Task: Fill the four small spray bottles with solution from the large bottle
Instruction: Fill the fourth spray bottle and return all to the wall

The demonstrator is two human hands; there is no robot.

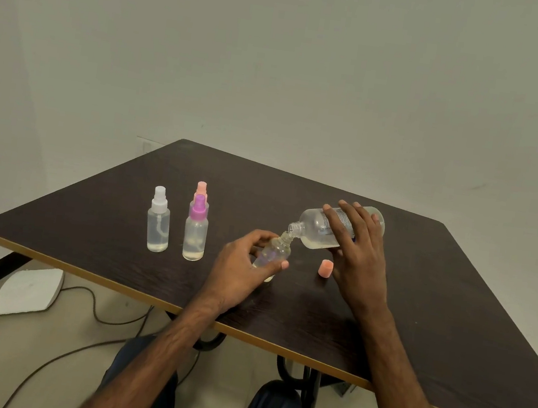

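My right hand grips the large clear bottle, tipped on its side with its open neck at the mouth of a small uncapped bottle. My left hand holds that small bottle, tilted, on the table. An orange cap stands on the table between my hands. To the left stand three capped spray bottles: one with a white top, one with a purple top, and one with an orange top mostly hidden behind the purple one.
The dark wooden table has a pale front edge close to my knees. On the floor to the left lie a white cloth and a cable. A plain wall stands behind the table.
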